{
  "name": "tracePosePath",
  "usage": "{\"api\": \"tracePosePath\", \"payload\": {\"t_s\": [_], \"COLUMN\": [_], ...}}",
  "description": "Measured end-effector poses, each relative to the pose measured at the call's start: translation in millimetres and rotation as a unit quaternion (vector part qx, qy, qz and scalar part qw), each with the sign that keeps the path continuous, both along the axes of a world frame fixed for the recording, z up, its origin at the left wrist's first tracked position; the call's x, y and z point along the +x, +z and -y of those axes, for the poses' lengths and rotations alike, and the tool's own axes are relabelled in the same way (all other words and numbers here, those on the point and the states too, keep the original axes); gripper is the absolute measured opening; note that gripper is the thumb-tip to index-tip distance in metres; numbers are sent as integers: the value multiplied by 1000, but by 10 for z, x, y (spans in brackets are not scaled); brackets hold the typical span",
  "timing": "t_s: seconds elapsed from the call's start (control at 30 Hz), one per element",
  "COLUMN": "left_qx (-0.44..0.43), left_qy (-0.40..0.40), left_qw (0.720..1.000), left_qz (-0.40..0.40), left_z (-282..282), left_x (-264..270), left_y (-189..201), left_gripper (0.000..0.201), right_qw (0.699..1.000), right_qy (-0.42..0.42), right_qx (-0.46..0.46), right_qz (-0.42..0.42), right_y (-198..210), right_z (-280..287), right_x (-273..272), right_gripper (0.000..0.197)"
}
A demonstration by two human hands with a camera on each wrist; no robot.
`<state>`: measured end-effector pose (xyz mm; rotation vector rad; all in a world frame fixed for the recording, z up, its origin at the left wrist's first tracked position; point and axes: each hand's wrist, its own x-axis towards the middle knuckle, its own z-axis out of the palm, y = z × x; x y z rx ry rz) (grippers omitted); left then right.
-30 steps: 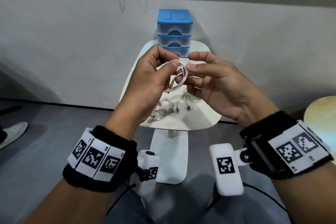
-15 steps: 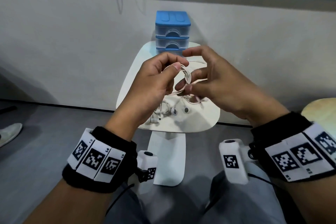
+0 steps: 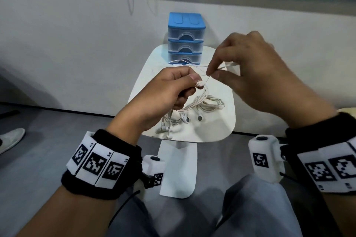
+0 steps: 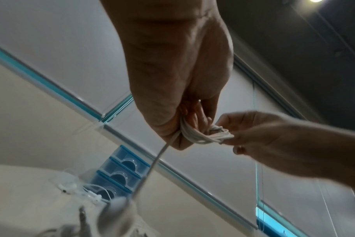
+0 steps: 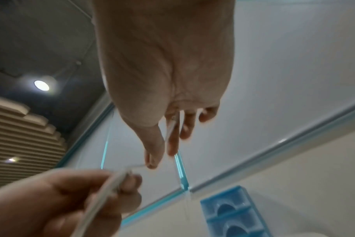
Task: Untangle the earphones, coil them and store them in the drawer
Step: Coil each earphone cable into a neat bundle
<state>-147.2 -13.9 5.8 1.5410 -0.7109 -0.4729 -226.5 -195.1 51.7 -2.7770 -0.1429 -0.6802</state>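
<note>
My left hand point(image 3: 196, 81) pinches a small coil of white earphone cord point(image 3: 195, 101) at its top, above the small white table point(image 3: 221, 131). The coil hangs below my fingers. Just to the right, my right hand point(image 3: 212, 73) pinches the loose cord end, which runs taut from the coil. In the left wrist view the coil point(image 4: 205, 134) sits wrapped between my left hand point(image 4: 192, 125) and right hand point(image 4: 227, 137). The right wrist view shows my right hand point(image 5: 162, 154) with the cord point(image 5: 170, 128) between thumb and forefinger. The blue three-drawer unit point(image 3: 185, 38) stands at the table's back, drawers closed.
More white earphones point(image 3: 212, 103) lie tangled on the table under my hands, with earbuds point(image 3: 185, 119) near the front edge. A shoe point(image 3: 11, 138) is on the grey floor at left. A round wooden tabletop edge point(image 3: 348, 111) shows at right.
My right hand has moved up and to the right, away from the coil, drawing the cord end out taut. My left hand keeps its hold on the coil, now lower over the table.
</note>
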Motion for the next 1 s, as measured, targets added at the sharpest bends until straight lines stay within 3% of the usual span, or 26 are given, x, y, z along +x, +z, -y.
{"api": "tracePosePath", "payload": {"t_s": [0.13,0.27,0.33,0.43,0.5,0.6,0.67,0.77,0.8,0.9,1.0], "left_qx": [-63,-100,-111,-136,-161,-162,-141,-141,-145,-146,-154], "left_qy": [5,66,89,87,81,117,167,211,214,199,154], "left_qw": [996,991,989,986,983,979,971,958,957,960,968], "left_qz": [-61,-57,-51,-44,-34,36,97,131,131,132,125], "left_z": [64,130,144,136,130,141,154,169,171,154,98], "left_x": [-31,-29,-23,-24,-14,18,44,71,75,71,97], "left_y": [-43,-111,-129,-122,-114,-130,-152,-178,-185,-191,-206], "left_gripper": [17,24,25,20,12,11,11,9,9,10,10], "right_qw": [990,966,965,964,937,873,819,726,713,739,727], "right_qy": [14,9,-10,-27,31,80,85,104,109,89,93], "right_qx": [123,253,259,264,347,480,566,676,688,664,670], "right_qz": [74,48,32,17,-1,-33,-49,-70,-72,-69,-116], "right_y": [-326,-443,-472,-434,-391,-357,-348,-303,-296,-315,-307], "right_z": [-27,-132,-172,-180,-175,-224,-249,-273,-286,-309,-280], "right_x": [143,193,212,225,220,194,197,200,204,231,231], "right_gripper": [10,15,22,17,9,4,2,16,22,41,36]}}
